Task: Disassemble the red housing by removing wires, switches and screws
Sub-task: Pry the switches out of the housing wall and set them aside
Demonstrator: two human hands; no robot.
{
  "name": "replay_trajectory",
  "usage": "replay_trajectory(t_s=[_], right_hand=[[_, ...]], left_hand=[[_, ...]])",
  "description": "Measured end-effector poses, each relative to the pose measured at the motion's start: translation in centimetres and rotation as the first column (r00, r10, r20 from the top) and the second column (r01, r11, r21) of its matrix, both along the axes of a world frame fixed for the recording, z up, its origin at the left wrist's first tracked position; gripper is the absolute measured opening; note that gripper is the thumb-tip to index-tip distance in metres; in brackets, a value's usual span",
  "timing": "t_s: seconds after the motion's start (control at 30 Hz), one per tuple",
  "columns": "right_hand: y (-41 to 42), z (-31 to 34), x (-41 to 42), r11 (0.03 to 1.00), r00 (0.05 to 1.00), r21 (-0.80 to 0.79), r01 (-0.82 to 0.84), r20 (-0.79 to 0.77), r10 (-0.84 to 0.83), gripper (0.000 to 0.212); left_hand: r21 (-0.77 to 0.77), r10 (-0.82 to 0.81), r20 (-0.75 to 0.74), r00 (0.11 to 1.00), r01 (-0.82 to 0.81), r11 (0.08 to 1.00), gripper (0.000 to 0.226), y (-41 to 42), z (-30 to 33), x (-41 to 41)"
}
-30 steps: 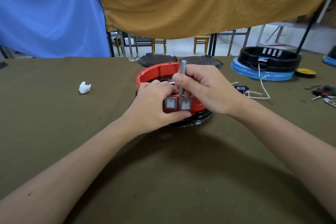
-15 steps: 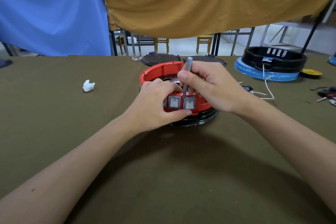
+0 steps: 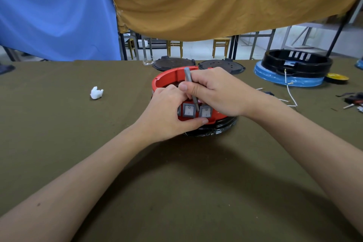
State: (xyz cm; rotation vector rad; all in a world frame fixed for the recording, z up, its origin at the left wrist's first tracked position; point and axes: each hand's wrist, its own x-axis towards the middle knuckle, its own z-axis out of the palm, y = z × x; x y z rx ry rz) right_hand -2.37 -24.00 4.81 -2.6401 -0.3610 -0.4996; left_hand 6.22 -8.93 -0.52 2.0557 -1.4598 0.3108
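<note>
The housing [image 3: 167, 79] sits mid-surface [image 3: 78, 143], two switches [image 3: 197, 111] side by side in its near wall. A crumpled wad [image 3: 96, 92] lies left; two round lids [image 3: 196, 64] lie behind; a stacked ring [image 3: 294, 67] sits far right.

Counted one red housing [image 3: 167, 80] at mid-table, landmark for everything else. Two grey rocker switches [image 3: 189, 110] side by side on its near wall. One grey rod-shaped tool [image 3: 191, 88] above those switches. Two hands on the housing: left hand [image 3: 169, 112], right hand [image 3: 218, 90]. Two dark round lids just behind the housing: one [image 3: 172, 63], another [image 3: 222, 66]. One black ring on a blue base [image 3: 294, 65] far right of the housing. One yellow disc [image 3: 336, 77] beyond that. One white crumpled wad [image 3: 96, 92] well left of the housing. Loose white wires right of the housing, number unclear.
</note>
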Motion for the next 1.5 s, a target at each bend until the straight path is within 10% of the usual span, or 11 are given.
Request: replay_trajectory(t_s=[0.87, 1.17, 1.5], right_hand=[[0.1, -0.4, 0.1, 1.0, 1.0, -0.013, 0.008, -0.014, -0.008, 0.038], [-2.7, -0.1, -1.1, 0.9, 0.984, 0.435, 0.006, 0.158, -0.083, 0.037], [-4.0, -0.2, -2.1, 0.936, 1.0, 0.352, 0.009, -0.02, -0.002, 0.032]], left_hand=[[-0.032, 0.02, -0.009, 1.0, -0.021, 0.999, 0.055, -0.2, -0.3, 0.0], [-0.021, 0.02, 0.059, 0.998, -0.019, 1.0, 0.041, 0.2, -0.1, -0.2], [-0.013, 0.041, 0.015, 0.999, -0.041, 0.999, 0.026, 0.1, 0.0, -0.4]])
